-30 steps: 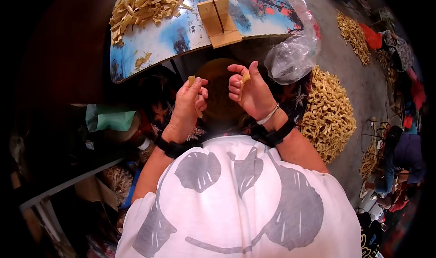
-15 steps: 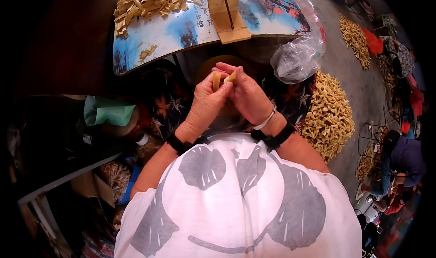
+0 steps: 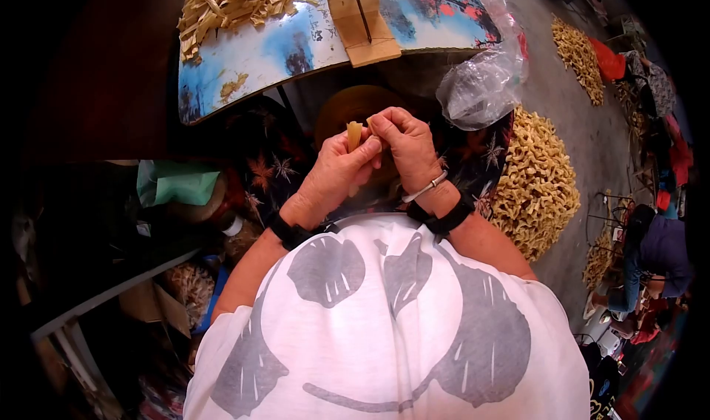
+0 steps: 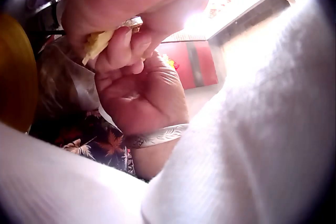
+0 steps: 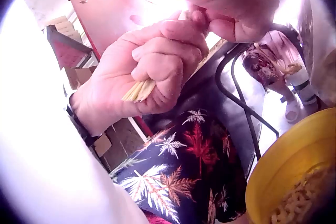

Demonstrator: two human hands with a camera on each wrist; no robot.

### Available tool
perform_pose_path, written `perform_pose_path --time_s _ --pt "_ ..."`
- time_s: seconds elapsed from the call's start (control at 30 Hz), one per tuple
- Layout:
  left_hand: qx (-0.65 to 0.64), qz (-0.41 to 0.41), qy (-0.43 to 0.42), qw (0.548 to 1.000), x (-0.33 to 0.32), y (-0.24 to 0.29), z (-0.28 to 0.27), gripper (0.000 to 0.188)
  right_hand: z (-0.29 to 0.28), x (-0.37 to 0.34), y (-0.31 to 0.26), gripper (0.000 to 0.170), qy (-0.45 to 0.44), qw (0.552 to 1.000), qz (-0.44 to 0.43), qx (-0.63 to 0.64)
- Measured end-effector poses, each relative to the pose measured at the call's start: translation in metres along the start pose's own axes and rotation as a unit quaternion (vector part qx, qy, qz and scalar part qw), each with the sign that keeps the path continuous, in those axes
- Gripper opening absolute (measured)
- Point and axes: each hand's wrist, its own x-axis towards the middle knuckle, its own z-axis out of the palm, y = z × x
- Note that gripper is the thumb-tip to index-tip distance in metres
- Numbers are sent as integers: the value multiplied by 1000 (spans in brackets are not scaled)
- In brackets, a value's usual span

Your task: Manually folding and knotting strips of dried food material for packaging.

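Observation:
In the head view my left hand (image 3: 333,170) grips a bundle of flat, pale-yellow strips (image 3: 354,134), which poke up beside the thumb. Their lower ends (image 5: 138,91) come out under the curled fingers in the right wrist view. Close beside it, my right hand (image 3: 412,148) has thumb and forefinger pinched on a small yellow piece (image 3: 371,126), mostly covered by the fingertips. Both hands meet over the lap, fingers nearly touching. The left wrist view shows a ragged yellow end (image 4: 97,46) between the hands.
A yellow basin (image 5: 291,153) holding pale pieces stands below the hands. On the painted table (image 3: 274,65) ahead are a heap of strips (image 3: 237,9) and a wooden stand with an upright blade (image 3: 366,50). A plastic bag (image 3: 481,95) and a large knotted-piece pile (image 3: 536,187) lie right.
The hands were apart, each with a yellow piece, then came together. Now the right hand has turned over, its thumb and forefinger pinching a piece beside the left hand's strips.

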Motion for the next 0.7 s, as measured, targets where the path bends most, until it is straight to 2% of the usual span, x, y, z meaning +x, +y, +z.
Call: perform_pose_path --time_s 0.03,0.13,0.33,0.43,0.53,0.7 --pt "13 4 5 1000 0 0 0 13 1 0 1 17 -8 998 36 52" --pt "24 6 21 999 0 -3 0 13 3 -2 -5 17 -24 992 70 106" --pt "-8 -3 40 999 -2 -2 -5 17 -5 4 -5 19 -13 993 90 69" --pt "0 -2 56 998 -2 -2 -10 18 -15 4 0 20 -70 976 150 142" --pt "18 -3 71 997 -1 -5 -10 20 -5 -6 -2 21 -122 991 39 -37" --pt "59 20 63 996 -7 -2 -3 21 -5 -10 -5 17 -93 990 97 50"
